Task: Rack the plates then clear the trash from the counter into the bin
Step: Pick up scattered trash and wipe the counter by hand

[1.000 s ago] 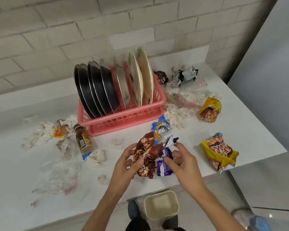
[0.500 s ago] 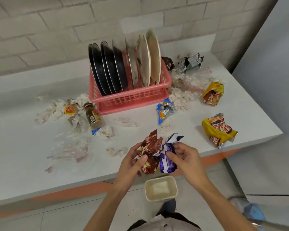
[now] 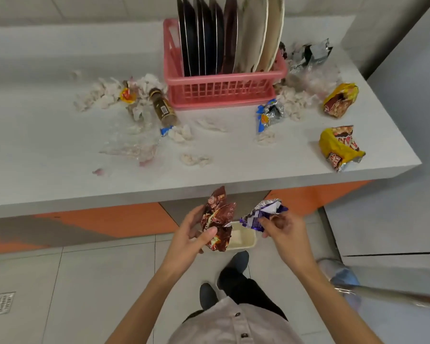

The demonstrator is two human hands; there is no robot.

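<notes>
Left grip [image 3: 191, 235] clasps a crumpled brown wrapper [image 3: 219, 218] between thumb and fingers. Right grip [image 3: 284, 230] pinches a purple-and-silver wrapper [image 3: 260, 214] at one end. Both wrappers are held off the table [image 3: 60, 175], in front of its near edge and above the floor. The brown wrapper overlaps a cream bin [image 3: 242, 240] standing on the floor below. On the table, dark and pale plates [image 3: 224, 33] stand on edge in a pink rack [image 3: 224, 91]. Around the rack lie:
- torn tissue scraps [image 3: 104, 96]
- a brown bottle [image 3: 163, 108] on its side
- a blue-and-silver wrapper [image 3: 269, 114]
- a yellow wrapper [image 3: 340, 147] near the front right corner
- a second yellow wrapper [image 3: 340, 100] behind it
</notes>
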